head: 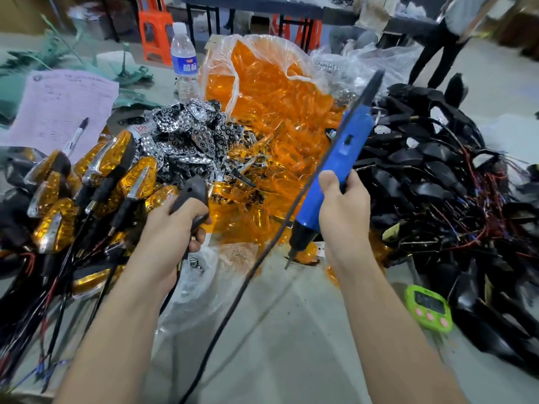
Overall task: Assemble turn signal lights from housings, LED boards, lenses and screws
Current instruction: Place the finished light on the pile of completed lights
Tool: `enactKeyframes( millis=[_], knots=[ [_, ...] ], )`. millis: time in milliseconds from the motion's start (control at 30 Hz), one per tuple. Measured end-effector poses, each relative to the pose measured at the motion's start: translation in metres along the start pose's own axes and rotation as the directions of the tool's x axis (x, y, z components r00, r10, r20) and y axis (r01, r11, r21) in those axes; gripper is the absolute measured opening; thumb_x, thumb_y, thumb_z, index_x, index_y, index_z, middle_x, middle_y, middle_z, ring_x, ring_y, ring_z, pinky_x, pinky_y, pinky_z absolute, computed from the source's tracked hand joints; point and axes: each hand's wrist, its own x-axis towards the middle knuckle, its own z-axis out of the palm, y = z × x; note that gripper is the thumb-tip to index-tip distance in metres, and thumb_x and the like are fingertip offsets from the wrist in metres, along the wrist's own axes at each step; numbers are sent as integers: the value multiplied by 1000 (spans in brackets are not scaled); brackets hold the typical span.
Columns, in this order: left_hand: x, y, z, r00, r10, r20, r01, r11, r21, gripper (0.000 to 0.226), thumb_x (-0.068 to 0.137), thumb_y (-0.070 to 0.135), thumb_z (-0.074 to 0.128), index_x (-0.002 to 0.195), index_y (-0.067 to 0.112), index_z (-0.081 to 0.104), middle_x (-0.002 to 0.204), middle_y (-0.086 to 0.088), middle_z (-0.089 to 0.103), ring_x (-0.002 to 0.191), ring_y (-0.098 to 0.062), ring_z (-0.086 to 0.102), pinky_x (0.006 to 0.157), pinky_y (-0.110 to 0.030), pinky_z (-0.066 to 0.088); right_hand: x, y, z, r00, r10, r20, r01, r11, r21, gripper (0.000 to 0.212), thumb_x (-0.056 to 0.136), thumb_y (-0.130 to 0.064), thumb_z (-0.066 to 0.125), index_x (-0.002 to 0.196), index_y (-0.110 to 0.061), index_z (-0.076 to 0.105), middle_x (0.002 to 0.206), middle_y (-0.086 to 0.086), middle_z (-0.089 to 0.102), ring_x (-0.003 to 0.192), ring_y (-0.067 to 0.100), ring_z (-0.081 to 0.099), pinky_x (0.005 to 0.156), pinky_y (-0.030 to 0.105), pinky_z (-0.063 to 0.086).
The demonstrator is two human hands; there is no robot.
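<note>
My left hand (178, 225) grips a black turn signal housing (194, 193), its back facing me and its stem and wire running down out of my fist. My right hand (344, 202) holds a blue electric screwdriver (335, 167) tilted, with the bit (288, 259) pointing down-left just above the table. Its black cord (250, 275) trails toward me. Orange lenses (277, 118) fill a clear bag in the middle. Chrome LED boards (186, 129) are heaped behind my left hand. A pile of black housings with wires (431, 176) lies to the right.
Finished orange lights (96, 185) with wires are stacked at the left. A small bag of screws (197, 263) lies under my left hand. A green timer (428, 307), a water bottle (183, 62), a paper with a pen (61, 106) and a standing person (446, 36) are also in view.
</note>
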Motion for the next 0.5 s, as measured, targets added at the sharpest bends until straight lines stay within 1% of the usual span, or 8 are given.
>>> enactKeyframes(
  millis=[67,133,233,300,333,367,433,500],
  knots=[
    [-1,-1,4,1000,-3,6,3,1000,1,19,71,23,66,86,13,63,69,-4,64,50,-13,51,39,-20,36,-4,7,5,995,-8,-99,15,997,70,11,90,-35,55,96,-30,62,67,-20,58,58,1,52,58,22,46],
    [-5,-5,6,1000,11,18,-11,1000,7,9,72,17,71,79,22,70,70,-5,63,54,-16,53,42,-23,40,-9,13,7,987,-56,-149,69,994,85,17,76,-29,61,92,-30,55,65,-16,53,55,5,50,52,20,45],
    [-2,-10,12,999,25,38,-24,1000,-17,27,81,4,74,84,31,75,72,-3,65,59,-17,60,49,-27,52,-7,20,5,984,-116,-133,125,991,56,28,67,-17,68,84,-28,47,59,-13,46,47,10,44,47,21,44],
    [-2,-10,18,998,7,65,-8,1000,17,28,75,11,74,99,27,73,74,-6,63,59,-18,59,51,-30,53,0,19,5,994,-91,-53,95,992,79,26,66,-16,67,79,-31,50,59,-10,49,53,25,53,49,36,53],
    [-2,-11,21,997,1,71,-4,999,39,33,71,15,72,102,27,72,72,-7,60,56,-17,55,50,-30,51,5,18,7,997,-72,5,71,991,114,27,66,-13,66,79,-33,53,57,-10,51,55,30,55,52,39,53],
    [-2,-12,24,998,6,69,-11,997,75,34,68,18,71,99,32,72,69,-6,58,53,-17,52,49,-30,49,9,16,9,997,-53,58,44,987,154,29,65,-10,66,82,-32,56,55,-10,53,54,28,55,52,40,53],
    [-2,-16,30,998,33,46,-42,976,215,32,63,26,70,90,41,73,60,0,57,47,-17,50,50,-33,47,16,12,14,993,-18,113,-8,975,223,32,68,-3,68,94,-22,63,56,-9,56,53,22,56,54,38,54],
    [-2,-19,31,998,54,24,-59,929,365,32,56,40,70,85,52,70,57,5,61,46,-16,54,55,-40,50,22,9,19,992,0,123,-36,957,289,28,78,2,72,101,-11,63,65,2,58,55,23,58,58,41,58]
  ],
)
